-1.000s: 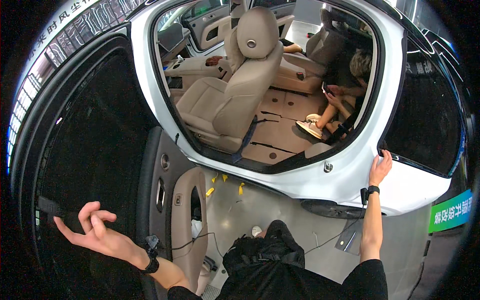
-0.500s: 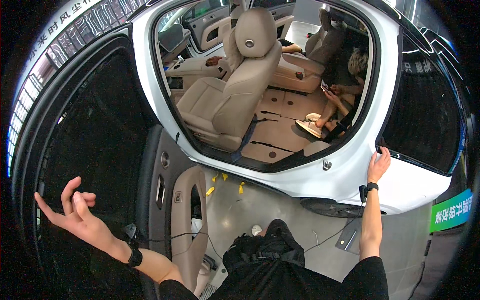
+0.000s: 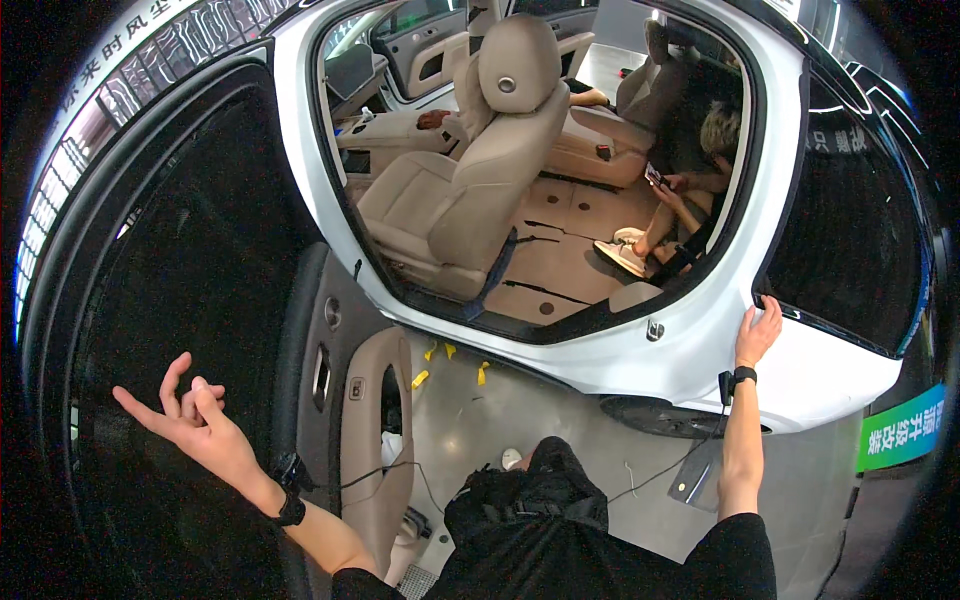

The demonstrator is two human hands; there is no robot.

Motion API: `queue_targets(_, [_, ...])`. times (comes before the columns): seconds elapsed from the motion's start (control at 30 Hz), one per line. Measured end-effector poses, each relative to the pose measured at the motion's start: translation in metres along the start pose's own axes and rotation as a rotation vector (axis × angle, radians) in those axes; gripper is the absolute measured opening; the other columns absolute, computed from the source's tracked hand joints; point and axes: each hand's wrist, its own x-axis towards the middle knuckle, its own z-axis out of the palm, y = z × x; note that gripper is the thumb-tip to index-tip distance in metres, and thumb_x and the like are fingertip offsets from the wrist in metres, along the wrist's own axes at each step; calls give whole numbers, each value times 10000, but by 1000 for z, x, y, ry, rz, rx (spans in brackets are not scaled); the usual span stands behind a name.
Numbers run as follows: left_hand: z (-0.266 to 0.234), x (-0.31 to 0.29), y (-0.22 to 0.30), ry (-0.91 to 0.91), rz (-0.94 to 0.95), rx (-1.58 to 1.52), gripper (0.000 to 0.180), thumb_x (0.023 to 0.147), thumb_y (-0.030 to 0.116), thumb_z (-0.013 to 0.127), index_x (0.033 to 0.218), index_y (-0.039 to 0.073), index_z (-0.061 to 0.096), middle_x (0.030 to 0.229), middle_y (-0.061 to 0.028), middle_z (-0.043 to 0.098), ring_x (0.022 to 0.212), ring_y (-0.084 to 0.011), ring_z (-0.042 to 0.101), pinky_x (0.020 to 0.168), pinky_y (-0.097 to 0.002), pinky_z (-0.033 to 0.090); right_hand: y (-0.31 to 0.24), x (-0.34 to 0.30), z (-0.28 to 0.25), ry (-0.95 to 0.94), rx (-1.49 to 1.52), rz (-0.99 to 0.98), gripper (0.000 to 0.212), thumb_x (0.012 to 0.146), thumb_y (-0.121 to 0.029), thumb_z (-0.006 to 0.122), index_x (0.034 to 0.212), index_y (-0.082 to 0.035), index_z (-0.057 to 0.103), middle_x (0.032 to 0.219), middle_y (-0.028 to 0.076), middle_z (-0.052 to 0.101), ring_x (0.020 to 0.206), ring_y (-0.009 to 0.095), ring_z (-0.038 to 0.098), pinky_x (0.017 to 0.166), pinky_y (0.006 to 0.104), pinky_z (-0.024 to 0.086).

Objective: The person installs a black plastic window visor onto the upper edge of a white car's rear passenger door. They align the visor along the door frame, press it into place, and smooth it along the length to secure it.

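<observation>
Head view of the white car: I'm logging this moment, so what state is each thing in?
White car's front door: swung wide open, beige inner panel showing.
Beige front seat: upright, empty.
Far-side door: open.
Left hand: open, palm up, fingers curled, holding nothing.
Right hand: flat on the white car body by the dark rear window.
Seated person: in the back, holding a phone.

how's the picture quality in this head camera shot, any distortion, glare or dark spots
Head view: strong fisheye bend, so the white car body and open door curve toward a black rim; the beige seat and cabin floor are evenly lit and sharp; the door's dark window panel swallows detail behind the left hand; the right hand on the car body is clear; soft sheen on the grey floor, no harsh glare.
</observation>
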Motion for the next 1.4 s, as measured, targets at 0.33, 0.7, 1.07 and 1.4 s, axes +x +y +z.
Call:
queue_targets(0.33, [5,-1,-5,-26,34,-273,806,850,-5,455,1460,153,-47,1076,-174,592,607,-90,534,535,-191,458,-2,2,6,13,16,-27,301,853,-150,550,1132,-38,534,1193,126,520,1143,296,461,988,393,328])
queue_targets(0.7, [10,14,19,15,138,-33,848,748,-37,561,1456,91,112,982,-101,647,616,-96,583,569,-211,471,75,-2,32,-58,34,-79,386,902,-190,486,1190,66,496,1228,214,523,1151,349,476,1007,391,342])
queue_targets(1.07, [-6,15,11,14,232,83,806,708,-21,580,1432,71,239,788,-44,657,536,-149,599,519,-275,494,85,-4,59,7,-44,-140,369,949,-253,460,1200,15,493,1211,168,532,1122,317,498,952,396,390])
queue_targets(1.4, [7,29,15,-2,236,91,892,705,6,574,1452,37,87,774,-37,653,544,-182,614,508,-303,510,69,2,47,29,-19,-182,366,955,-278,444,1184,1,504,1187,154,543,1109,310,504,932,396,401])
